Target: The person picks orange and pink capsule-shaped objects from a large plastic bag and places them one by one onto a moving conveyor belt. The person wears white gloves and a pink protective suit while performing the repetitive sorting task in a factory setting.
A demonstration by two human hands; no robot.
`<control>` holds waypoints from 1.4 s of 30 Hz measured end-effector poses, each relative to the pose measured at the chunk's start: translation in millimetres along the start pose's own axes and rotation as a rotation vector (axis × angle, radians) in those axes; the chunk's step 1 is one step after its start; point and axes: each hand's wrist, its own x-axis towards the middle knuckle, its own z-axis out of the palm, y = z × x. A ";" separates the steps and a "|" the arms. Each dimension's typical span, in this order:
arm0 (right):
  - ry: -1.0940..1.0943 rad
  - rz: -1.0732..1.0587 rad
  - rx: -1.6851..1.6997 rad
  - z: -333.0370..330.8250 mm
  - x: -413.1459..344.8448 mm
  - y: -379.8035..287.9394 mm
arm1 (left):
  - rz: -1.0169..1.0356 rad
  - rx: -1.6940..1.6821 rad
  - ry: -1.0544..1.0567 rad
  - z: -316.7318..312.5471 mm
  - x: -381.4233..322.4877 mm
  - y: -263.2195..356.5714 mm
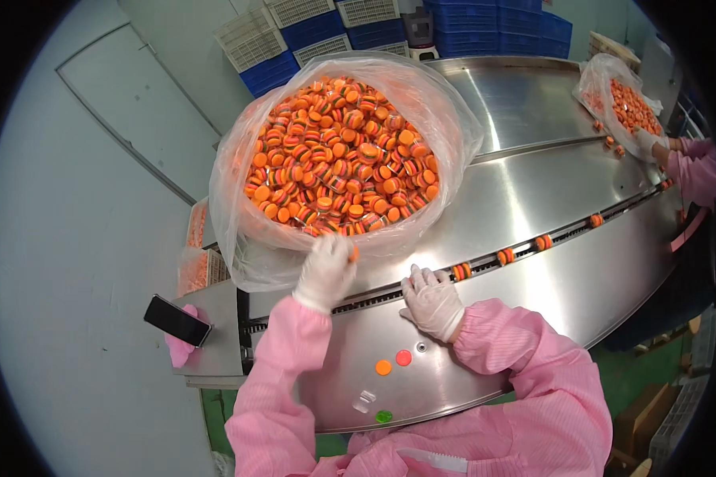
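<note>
My left hand (328, 269), in a white glove, grips an orange burger-shaped candy (354, 253) at the near rim of a large clear plastic bag (232, 238) full of layered orange, red and green candies (340, 155). My right hand (431, 301), gloved too, rests over a narrow chain conveyor (373, 302) sunk in the steel table. Whether anything lies beneath its fingers is hidden. Just right of it a layered candy (461, 272) stands in the channel, with several more farther along. Nearer my body lie an orange disc (383, 367), a red disc (403, 358) and a green piece (383, 416).
A phone (178, 320) leans on a pink cloth at the left. At the far right a co-worker's gloved hand (647, 145) is at another candy bag (590, 89). Clear wrappers (364, 401) lie near the table's front edge. Stacked crates (465, 27) stand behind.
</note>
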 end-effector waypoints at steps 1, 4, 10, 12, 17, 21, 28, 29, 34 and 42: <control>0.031 0.024 -0.014 5.8 -3.4 5.8 | 0.042 -0.044 -0.038 0.7 -13.3 12.3; 0.111 0.090 0.006 19.9 -11.1 22.6 | -0.089 -0.030 -0.277 14.4 -57.5 23.2; 0.233 0.222 0.308 16.6 -26.4 61.2 | -0.179 0.042 -0.434 27.9 -84.8 9.6; 0.240 0.186 0.205 3.1 -36.1 72.4 | -0.150 -0.093 -0.382 23.0 -74.9 15.0; 0.473 0.171 0.232 -33.6 8.6 77.7 | -0.065 -0.076 0.036 9.4 -12.5 2.4; 0.333 0.096 0.386 -21.2 99.0 55.4 | -0.178 0.053 0.144 29.8 21.2 -63.5; -0.129 0.429 0.271 35.8 153.3 24.7 | -0.501 0.213 -0.234 43.2 23.6 -53.9; -0.127 0.484 0.291 39.2 153.5 24.6 | -0.514 0.216 -0.275 45.1 23.3 -55.9; 0.196 0.314 0.645 37.2 130.1 43.3 | -0.577 0.284 -0.543 37.5 39.0 -49.7; 0.136 -0.127 0.933 16.8 65.5 24.7 | -0.683 0.479 -0.571 55.8 56.1 -33.7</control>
